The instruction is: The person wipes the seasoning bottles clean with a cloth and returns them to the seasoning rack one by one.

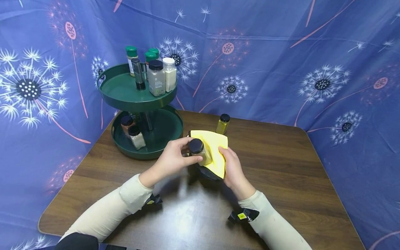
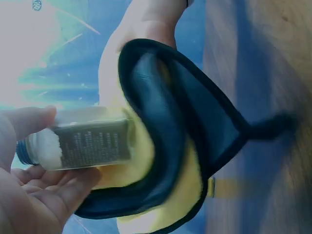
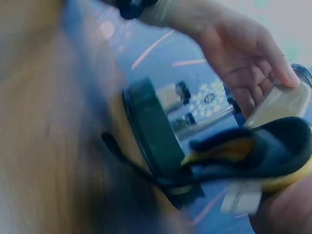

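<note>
Black-capped spice jar (image 1: 203,155) pinched in left hand (image 1: 175,157), against yellow cloth (image 1: 217,144) clutched in right hand (image 1: 232,166); seemingly mid-wipe, probably needing rotation next.

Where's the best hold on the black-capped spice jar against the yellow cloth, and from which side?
Probably the upper body of the black-capped spice jar, just below the cap, coming from the left. Its straight, flat-looking sides suit a pinch like that of the left hand, and the yellow cloth crowds its base end.
</note>
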Demonstrator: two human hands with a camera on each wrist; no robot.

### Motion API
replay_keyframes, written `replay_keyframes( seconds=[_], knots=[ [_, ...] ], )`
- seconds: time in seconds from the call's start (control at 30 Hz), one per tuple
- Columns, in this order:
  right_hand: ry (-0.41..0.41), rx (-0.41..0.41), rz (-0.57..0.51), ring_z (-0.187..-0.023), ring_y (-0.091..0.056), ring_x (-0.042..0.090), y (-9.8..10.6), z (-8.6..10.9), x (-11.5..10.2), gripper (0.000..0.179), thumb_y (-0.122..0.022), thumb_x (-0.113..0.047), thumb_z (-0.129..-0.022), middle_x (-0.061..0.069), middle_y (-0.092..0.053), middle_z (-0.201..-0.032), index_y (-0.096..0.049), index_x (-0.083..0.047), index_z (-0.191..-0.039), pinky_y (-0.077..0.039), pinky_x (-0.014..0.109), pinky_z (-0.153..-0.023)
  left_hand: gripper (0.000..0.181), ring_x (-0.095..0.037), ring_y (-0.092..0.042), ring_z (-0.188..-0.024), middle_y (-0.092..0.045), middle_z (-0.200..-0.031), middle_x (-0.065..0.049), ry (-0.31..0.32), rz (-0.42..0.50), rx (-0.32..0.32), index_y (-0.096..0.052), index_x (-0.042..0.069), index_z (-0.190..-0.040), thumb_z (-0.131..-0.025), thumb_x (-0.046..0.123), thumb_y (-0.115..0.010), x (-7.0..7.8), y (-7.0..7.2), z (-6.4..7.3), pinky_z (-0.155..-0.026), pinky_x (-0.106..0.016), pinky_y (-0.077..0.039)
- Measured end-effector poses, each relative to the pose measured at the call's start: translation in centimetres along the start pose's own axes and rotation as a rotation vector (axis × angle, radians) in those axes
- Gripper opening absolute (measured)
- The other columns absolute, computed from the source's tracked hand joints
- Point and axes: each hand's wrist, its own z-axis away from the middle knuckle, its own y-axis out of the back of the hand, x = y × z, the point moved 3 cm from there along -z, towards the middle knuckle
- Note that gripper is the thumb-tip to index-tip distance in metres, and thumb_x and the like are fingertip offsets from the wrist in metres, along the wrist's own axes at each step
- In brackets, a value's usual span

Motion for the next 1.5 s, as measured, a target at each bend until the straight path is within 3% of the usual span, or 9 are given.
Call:
replay_keyframes(
  seconds=[0.13,0.27,0.43,0.63,0.83,0.93,1.2,1.37,1.5],
  knots=[
    [-0.175,-0.091,-0.161,-0.098,-0.07,0.015,-0.5,0.3,0.2,0.03,-0.037,-0.029,-0.109,0.002,-0.07,-0.108,-0.052,-0.008,-0.124,-0.056,0.03,-0.09,0.049,-0.014,-0.073,-0.102,-0.074,-0.113,-0.002,-0.018,0.005,0.028,-0.069,0.01,-0.122,-0.079,0.019,-0.09,0.2,0.2,0.1,-0.091,-0.033,-0.058],
    [-0.235,-0.115,-0.2,-0.093,-0.069,0.01,-0.9,0.7,0.0,0.028,-0.035,-0.028,-0.108,-0.002,-0.071,-0.102,-0.057,-0.012,-0.115,-0.055,0.025,-0.088,0.051,-0.017,-0.072,-0.101,-0.073,-0.114,-0.005,-0.055,0.004,0.088,-0.068,0.009,-0.125,-0.079,0.016,-0.09,0.6,0.5,0.2,-0.09,-0.035,-0.058],
    [-0.171,-0.059,-0.158,-0.087,-0.07,0.011,-0.7,0.8,-0.7,0.024,-0.039,-0.023,-0.107,0.0,-0.071,-0.096,-0.055,-0.007,-0.115,-0.056,0.025,-0.082,0.05,-0.019,-0.071,-0.103,-0.073,-0.114,-0.007,-0.088,-0.018,0.141,-0.069,0.007,-0.123,-0.079,0.013,-0.09,1.0,0.8,0.1,-0.089,-0.038,-0.059],
    [0.03,0.05,-0.107,-0.087,-0.071,0.015,-0.2,0.7,-1.5,0.027,-0.043,-0.018,-0.106,0.005,-0.069,-0.099,-0.053,0.002,-0.123,-0.059,0.03,-0.077,0.051,-0.014,-0.069,-0.105,-0.073,-0.114,-0.003,-0.115,-0.129,0.191,-0.07,0.01,-0.122,-0.076,0.015,-0.092,1.0,1.1,0.1,-0.09,-0.032,-0.058],
    [0.18,0.083,-0.109,-0.086,-0.069,0.015,-0.3,0.9,-1.6,0.025,-0.042,-0.018,-0.108,0.004,-0.068,-0.099,-0.056,-0.002,-0.12,-0.058,0.03,-0.075,0.051,-0.013,-0.072,-0.103,-0.073,-0.114,-0.002,-0.082,-0.05,0.173,-0.07,0.011,-0.121,-0.074,0.011,-0.093,1.3,0.7,0.4,-0.089,-0.027,-0.057],
    [0.169,0.04,-0.143,-0.093,-0.069,0.015,-0.5,1.0,-1.4,0.027,-0.04,-0.021,-0.11,0.004,-0.068,-0.106,-0.054,-0.004,-0.125,-0.058,0.029,-0.081,0.051,-0.013,-0.072,-0.102,-0.073,-0.115,-0.002,-0.073,0.007,0.153,-0.069,0.011,-0.122,-0.076,0.012,-0.092,1.5,0.4,0.7,-0.089,-0.027,-0.057],
    [-0.018,-0.124,-0.205,-0.098,-0.071,0.014,-1.1,1.0,-0.5,0.033,-0.037,-0.029,-0.112,0.003,-0.071,-0.107,-0.056,-0.005,-0.124,-0.057,0.029,-0.09,0.053,-0.016,-0.071,-0.101,-0.073,-0.116,-0.005,-0.085,0.1,0.138,-0.067,0.008,-0.127,-0.079,0.012,-0.09,1.5,0.2,0.9,-0.088,-0.029,-0.058],
    [-0.037,-0.091,-0.179,-0.086,-0.071,0.01,-0.9,0.9,-0.6,0.03,-0.038,-0.023,-0.111,0.001,-0.073,-0.095,-0.062,-0.007,-0.11,-0.057,0.024,-0.079,0.05,-0.019,-0.072,-0.103,-0.073,-0.113,-0.009,-0.13,0.095,0.208,-0.067,0.004,-0.124,-0.079,0.007,-0.089,1.1,0.6,0.4,-0.092,-0.032,-0.057],
    [0.017,-0.017,-0.156,-0.084,-0.072,0.012,-0.7,0.9,-1.0,0.024,-0.042,-0.019,-0.109,0.003,-0.073,-0.093,-0.06,-0.004,-0.113,-0.059,0.027,-0.076,0.05,-0.02,-0.072,-0.106,-0.071,-0.116,-0.009,-0.172,0.033,0.261,-0.068,0.005,-0.123,-0.078,0.007,-0.089,0.7,0.9,0.2,-0.093,-0.033,-0.056]
  ],
)
